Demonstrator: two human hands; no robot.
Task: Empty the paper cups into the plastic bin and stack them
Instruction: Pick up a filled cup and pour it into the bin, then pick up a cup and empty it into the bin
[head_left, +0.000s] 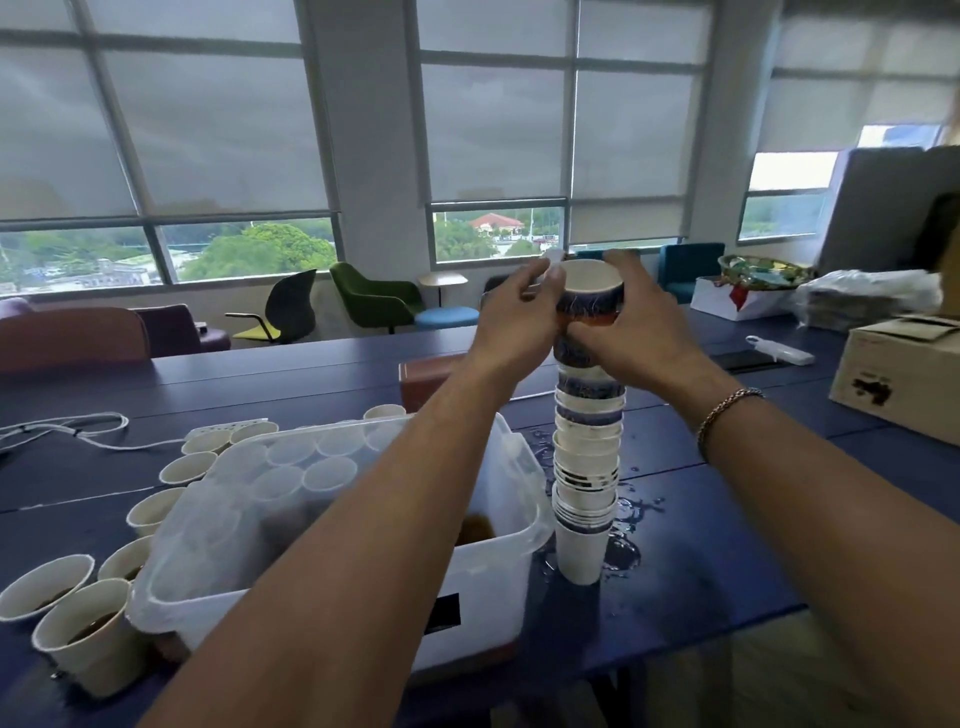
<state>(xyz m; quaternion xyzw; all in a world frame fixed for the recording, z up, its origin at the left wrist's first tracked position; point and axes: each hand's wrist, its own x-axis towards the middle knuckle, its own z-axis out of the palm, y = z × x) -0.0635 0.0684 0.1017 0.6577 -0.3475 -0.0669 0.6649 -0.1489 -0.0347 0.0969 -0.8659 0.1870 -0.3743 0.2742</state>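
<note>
One dark blue worktop (675, 582) is seen, its right and near edges cut off by the frame. On it one translucent plastic bin (332, 525) is set, with brown liquid visible inside; a black label on its near wall is partly hidden by the left forearm and cannot be read. Just right of the bin one tall stack (587, 467) of nested paper cups stands upright in a puddle (623, 540); the cups in it are too tightly packed to be counted. One cardboard box (904, 374) lies at the far right, its dark print too blurred to be read. Loose cups (83, 634) are ranged left of and behind the bin: about nine are seen directly, more only dimly through the plastic; brown liquid is seen in the nearest. The top cup (589, 291) is grasped by the left hand (519, 317) and the right hand (634, 322), one on each side. One bracelet (727, 410) is worn on the right wrist.
</note>
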